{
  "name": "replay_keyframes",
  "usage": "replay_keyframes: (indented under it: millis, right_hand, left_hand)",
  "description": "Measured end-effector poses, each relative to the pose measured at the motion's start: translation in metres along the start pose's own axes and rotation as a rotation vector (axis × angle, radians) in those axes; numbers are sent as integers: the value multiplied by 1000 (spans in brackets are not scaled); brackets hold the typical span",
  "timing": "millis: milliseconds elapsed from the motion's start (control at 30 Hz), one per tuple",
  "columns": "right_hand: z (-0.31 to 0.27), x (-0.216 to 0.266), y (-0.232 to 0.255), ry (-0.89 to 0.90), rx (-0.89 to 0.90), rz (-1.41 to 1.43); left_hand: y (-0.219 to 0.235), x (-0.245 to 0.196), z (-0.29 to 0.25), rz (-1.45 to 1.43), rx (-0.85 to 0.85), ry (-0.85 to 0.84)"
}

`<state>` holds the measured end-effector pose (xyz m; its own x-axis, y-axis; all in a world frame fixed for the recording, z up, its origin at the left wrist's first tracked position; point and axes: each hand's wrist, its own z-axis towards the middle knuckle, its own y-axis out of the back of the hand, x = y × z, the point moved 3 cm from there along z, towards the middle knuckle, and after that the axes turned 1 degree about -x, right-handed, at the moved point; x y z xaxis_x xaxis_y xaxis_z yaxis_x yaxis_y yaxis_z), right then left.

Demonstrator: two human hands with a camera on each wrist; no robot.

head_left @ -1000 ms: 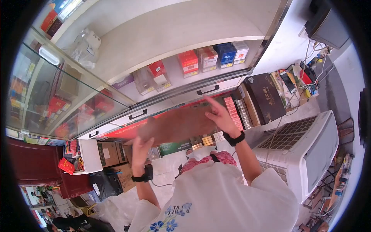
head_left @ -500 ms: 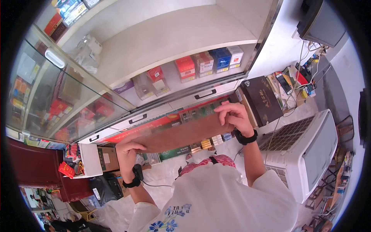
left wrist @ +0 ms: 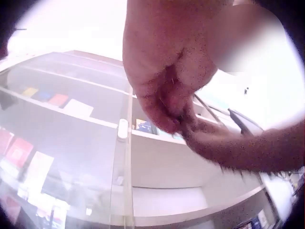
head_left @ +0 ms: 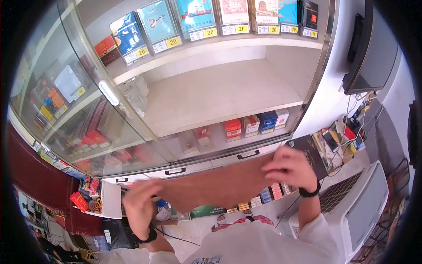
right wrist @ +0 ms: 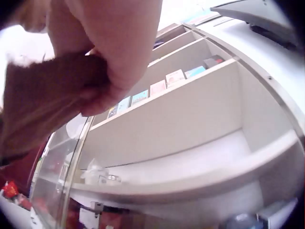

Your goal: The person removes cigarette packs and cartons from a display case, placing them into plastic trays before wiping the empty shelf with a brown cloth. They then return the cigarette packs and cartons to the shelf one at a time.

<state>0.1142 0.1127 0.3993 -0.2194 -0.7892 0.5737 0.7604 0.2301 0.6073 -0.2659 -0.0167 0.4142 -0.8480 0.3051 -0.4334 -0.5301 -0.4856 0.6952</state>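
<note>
A brown cloth (head_left: 215, 185) hangs stretched between both hands in front of the cabinet, its lower edge sagging in the middle. My left hand (head_left: 140, 204) pinches its left end; in the left wrist view the curled fingers of that hand (left wrist: 167, 71) meet the bunched cloth (left wrist: 238, 150). At the other end, my right hand (head_left: 292, 169) grips the cloth's corner between thumb and fingers. The right wrist view shows the cloth (right wrist: 43, 100) running out from under the fingers of this hand (right wrist: 119, 43).
The glass-fronted cabinet has a wide bare shelf (head_left: 224, 94), with priced cigarette packs (head_left: 195, 20) above and several boxes (head_left: 250, 125) below. A sliding glass door (head_left: 74, 97) covers its left side. A white air cooler (head_left: 360, 207) stands at the right, a monitor (head_left: 373, 57) above.
The head view has tilted up toward the higher shelf. Both hands have spread apart and risen toward the cabinet, pulling the cloth out wider between them.
</note>
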Motion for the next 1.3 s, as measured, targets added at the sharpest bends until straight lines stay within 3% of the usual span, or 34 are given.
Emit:
replay_keyframes:
  millis: [67,133,200,267,333,367,467,567,667,767,867,1000,1067,1133,1200,1300]
  right_hand:
    - [47,1,20,100,-135,-147]
    - [95,-11,24,36,-261,-208]
    - [123,-31,15,144,-342,-689]
    - [140,-45,0,164,-386,-830]
    - [146,-55,-21,94,-361,-622]
    - [159,-58,-33,152,-301,-474]
    - [192,-81,-83,159,-110,-278]
    - [198,-103,-123,161,-133,-730]
    - [209,-92,-134,78,-24,-621]
    - [222,-112,-148,45,-102,-672]
    - [228,-129,-132,-154,30,-640]
    - [198,-169,-76,-213,-63,-889]
    - [169,-167,-28,-338,-38,-877]
    - [140,-148,14,-472,9,-965]
    - [110,-154,34,-514,-64,-992]
    - [79,-175,43,-529,-135,-1009]
  left_hand:
    - [-1,-10,30,279,-361,-85]
    - [-15,-9,63,306,-427,-47]
    - [-40,-8,87,420,-469,-16]
    - [-71,-8,100,453,-490,-57]
    - [-105,-18,111,399,-425,-101]
    - [-119,-26,119,387,-359,-97]
    - [-173,-1,138,396,-197,-40]
    - [-177,19,140,497,-130,12]
    - [-162,33,150,640,54,115]
    - [-161,59,168,536,155,149]
    - [-181,60,191,526,151,119]
    - [-226,8,231,508,409,-27]
    - [-264,-16,240,505,392,-208]
    - [-271,-72,249,343,505,-185]
    - [-312,-82,244,268,297,-272]
    - [-314,-110,234,143,310,-262]
